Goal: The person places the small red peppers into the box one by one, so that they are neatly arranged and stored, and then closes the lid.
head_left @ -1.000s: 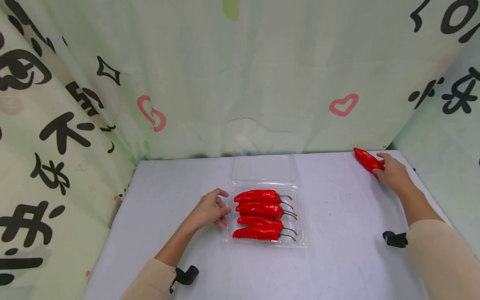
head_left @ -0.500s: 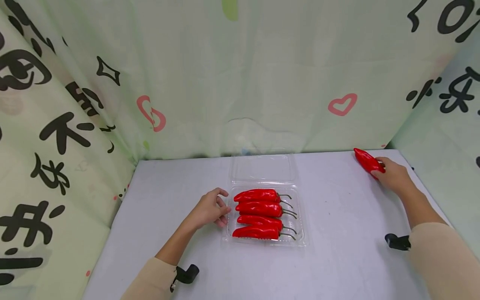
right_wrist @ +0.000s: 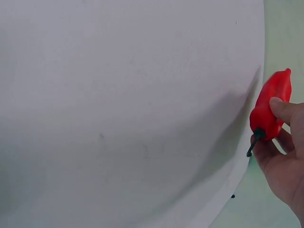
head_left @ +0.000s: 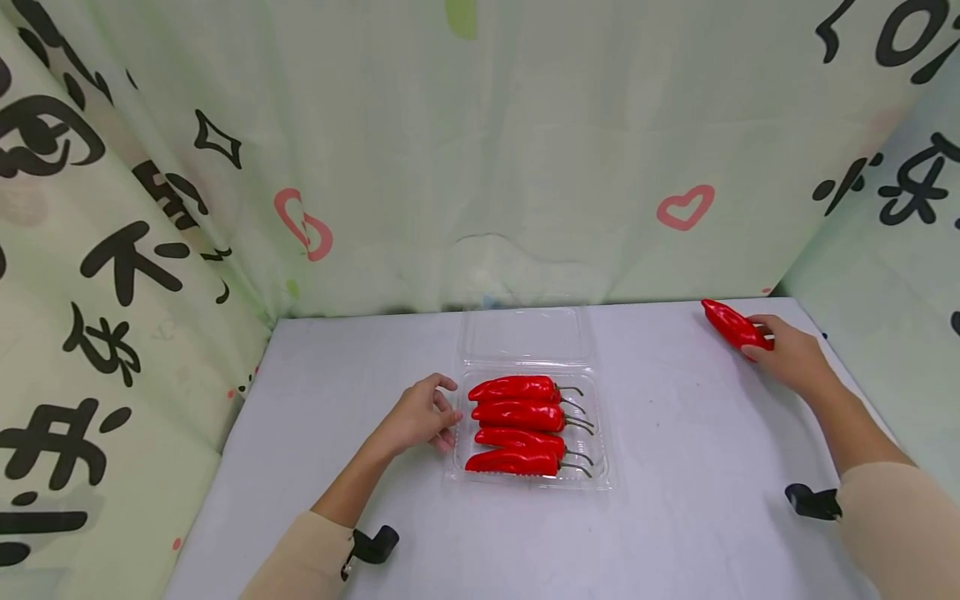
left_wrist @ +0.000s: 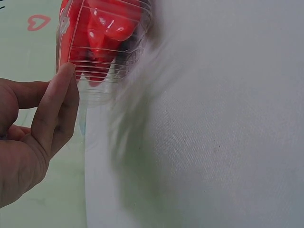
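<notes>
A red chili pepper (head_left: 731, 325) is gripped between the thumb and fingers of my right hand (head_left: 789, 354), held at the far right of the table. In the right wrist view its green stem (right_wrist: 256, 140) points toward the lower left. Several more red peppers (head_left: 519, 415) lie side by side in a clear plastic clamshell container (head_left: 600, 482), stems to the right. My left hand (head_left: 416, 419) is at the container's left rim, its fingers loosely bent and apart. In the left wrist view a fingertip (left_wrist: 65, 71) is right at the container's edge.
The container's transparent lid (head_left: 525, 337) lies folded back behind it. A white cloth covers the table (head_left: 660, 500). Printed pale-green curtains (head_left: 525, 167) enclose the back and both sides. Black wrist mounts (head_left: 375, 546) stick out from both beige sleeves.
My right hand holds the pepper throughout; in the last half second it has shifted slightly, the pepper's tip moving a little left and down. The left hand and container stay nearly still.
</notes>
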